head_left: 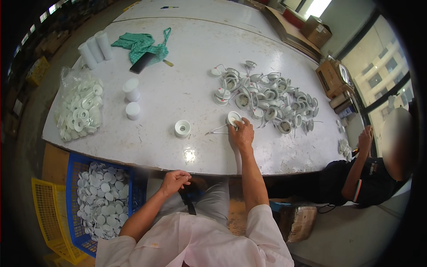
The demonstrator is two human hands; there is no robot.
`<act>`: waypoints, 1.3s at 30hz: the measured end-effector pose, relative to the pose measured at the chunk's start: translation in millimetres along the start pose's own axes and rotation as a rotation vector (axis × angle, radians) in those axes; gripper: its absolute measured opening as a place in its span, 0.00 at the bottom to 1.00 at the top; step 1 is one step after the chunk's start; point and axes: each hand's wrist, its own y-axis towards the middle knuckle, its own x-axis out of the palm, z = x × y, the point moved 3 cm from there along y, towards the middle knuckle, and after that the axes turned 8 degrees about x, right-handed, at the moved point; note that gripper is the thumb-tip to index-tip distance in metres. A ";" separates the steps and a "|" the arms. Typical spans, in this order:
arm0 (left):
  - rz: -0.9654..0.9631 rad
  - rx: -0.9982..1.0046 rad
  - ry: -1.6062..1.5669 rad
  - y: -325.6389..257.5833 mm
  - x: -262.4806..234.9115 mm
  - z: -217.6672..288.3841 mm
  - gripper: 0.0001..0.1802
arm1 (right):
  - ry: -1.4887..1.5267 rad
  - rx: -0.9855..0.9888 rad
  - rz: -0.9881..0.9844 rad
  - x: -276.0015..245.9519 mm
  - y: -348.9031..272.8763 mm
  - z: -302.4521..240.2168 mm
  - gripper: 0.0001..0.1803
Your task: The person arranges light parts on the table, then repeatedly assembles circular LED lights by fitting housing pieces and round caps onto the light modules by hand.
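My right hand (242, 133) reaches onto the white table (187, 84) and grips a small white round fitting (232, 118) with thin wire clips trailing to its left. Just beyond it lies a heap of similar white round fittings (267, 100) with wires. My left hand (175, 180) rests at my lap below the table's near edge, fingers curled; whether it holds anything is hidden. A single white ring-shaped part (182, 128) stands on the table between the hands.
A clear bag of white parts (79, 109) lies at the table's left, with white cylinders (94, 46), two white caps (131, 98), a green cloth (142, 46) and a dark phone. A blue crate of white discs (102, 200) and yellow crate sit lower left. Another person (369, 173) sits at right.
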 end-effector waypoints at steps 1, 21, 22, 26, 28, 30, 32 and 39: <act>0.011 0.001 -0.005 0.3 -0.6 -2.1 0.12 | -0.001 0.008 0.004 -2.4 2.7 5.8 0.18; 0.097 0.067 -0.035 3.0 -1.1 -16.2 0.08 | -0.025 0.123 0.060 -75.0 -3.4 147.2 0.16; 0.101 0.076 -0.029 2.3 -0.5 -15.2 0.08 | -0.029 0.103 0.052 -77.4 -4.5 151.8 0.16; 0.124 0.094 -0.019 -1.0 1.6 -12.2 0.08 | -0.027 0.089 0.068 -87.1 -18.1 171.7 0.16; 0.138 0.092 -0.031 -2.3 1.6 -13.7 0.08 | -0.034 0.131 0.076 -93.1 -25.4 175.7 0.16; 0.143 0.088 -0.041 -2.1 2.1 -14.3 0.08 | -0.043 0.181 0.088 -97.4 -26.6 179.8 0.16; 0.167 0.082 -0.030 -1.0 2.1 -14.3 0.08 | -0.066 0.200 0.150 -100.9 -18.8 180.4 0.17; 0.174 0.073 0.006 -2.1 1.9 -12.7 0.08 | -0.074 0.192 0.185 -98.8 7.2 187.6 0.18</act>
